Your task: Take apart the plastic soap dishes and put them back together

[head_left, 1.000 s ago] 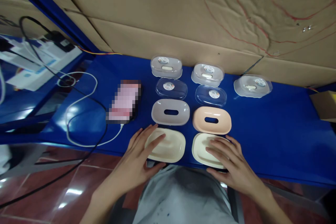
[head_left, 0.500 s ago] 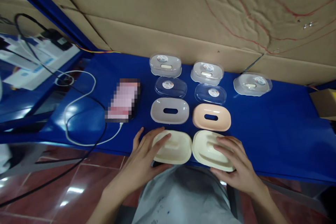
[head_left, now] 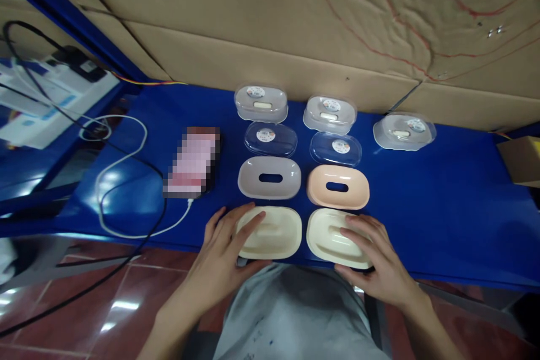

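Two cream oval trays lie side by side at the table's front edge, with a narrow gap between them. My left hand [head_left: 230, 244] grips the left cream tray [head_left: 280, 233] by its left end, fingers over the rim and thumb at the front. The right cream tray [head_left: 324, 236] is held at its right end by my right hand [head_left: 371, 250], fingertips inside it. Behind them lie a grey slotted oval dish [head_left: 287, 179] and a peach slotted one [head_left: 358, 187].
Clear lids [head_left: 278, 145] [head_left: 323, 148] with round labels lie behind the dishes. Three lidded boxes [head_left: 261, 112] [head_left: 329, 122] [head_left: 404, 138] line the back by the cardboard wall. A phone [head_left: 194, 160] with a white cable is at left on the blue table [head_left: 442, 214].
The right cream tray has turned slightly straighter and a small gap has opened between the two cream trays. Both hands remain on them. The view has shifted a little.
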A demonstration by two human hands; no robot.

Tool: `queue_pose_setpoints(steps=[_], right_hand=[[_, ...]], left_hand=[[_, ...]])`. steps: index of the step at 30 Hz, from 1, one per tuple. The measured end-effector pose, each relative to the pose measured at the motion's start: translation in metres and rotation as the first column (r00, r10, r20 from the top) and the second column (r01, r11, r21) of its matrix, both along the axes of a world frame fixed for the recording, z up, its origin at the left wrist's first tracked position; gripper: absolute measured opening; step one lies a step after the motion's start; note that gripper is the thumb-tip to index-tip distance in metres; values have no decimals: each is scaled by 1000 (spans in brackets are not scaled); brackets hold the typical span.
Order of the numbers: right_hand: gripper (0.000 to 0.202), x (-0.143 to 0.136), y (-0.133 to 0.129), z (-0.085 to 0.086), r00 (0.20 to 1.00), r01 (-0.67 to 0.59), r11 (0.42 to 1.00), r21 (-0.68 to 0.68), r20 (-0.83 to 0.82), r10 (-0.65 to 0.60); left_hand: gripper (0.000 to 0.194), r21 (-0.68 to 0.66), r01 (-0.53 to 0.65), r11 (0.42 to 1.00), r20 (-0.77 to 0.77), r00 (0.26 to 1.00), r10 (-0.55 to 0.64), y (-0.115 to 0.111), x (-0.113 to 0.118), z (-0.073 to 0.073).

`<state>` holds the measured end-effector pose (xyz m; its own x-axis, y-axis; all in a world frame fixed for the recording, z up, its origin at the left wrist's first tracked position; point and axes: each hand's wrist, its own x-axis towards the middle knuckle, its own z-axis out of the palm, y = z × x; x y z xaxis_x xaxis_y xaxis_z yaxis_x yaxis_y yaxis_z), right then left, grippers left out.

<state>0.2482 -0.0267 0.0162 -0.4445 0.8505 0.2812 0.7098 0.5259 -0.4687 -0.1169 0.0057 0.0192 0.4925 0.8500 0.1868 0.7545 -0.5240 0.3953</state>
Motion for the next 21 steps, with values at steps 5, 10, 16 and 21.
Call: queue_pose_setpoints(steps=[5, 10, 16, 21], right_hand=[[70, 10, 9, 13, 995, -27, 1000, -11, 99, 27], [45, 11, 45, 29, 983, 35, 998, 60, 177, -45], [38, 0, 73, 37, 962, -31, 984, 178, 272, -19], [47, 3, 37, 51, 970, 19, 969, 248, 231, -78]], left_hand=[[72, 31, -16, 999, -3, 1000, 16, 1, 0, 6], [61, 101, 28, 994, -5, 1000, -28, -4, 22, 11], [38, 227, 193, 954, -51, 981, -186, -3, 74, 16], [16, 275, 241, 931, -64, 971, -232, 0, 91, 11]])
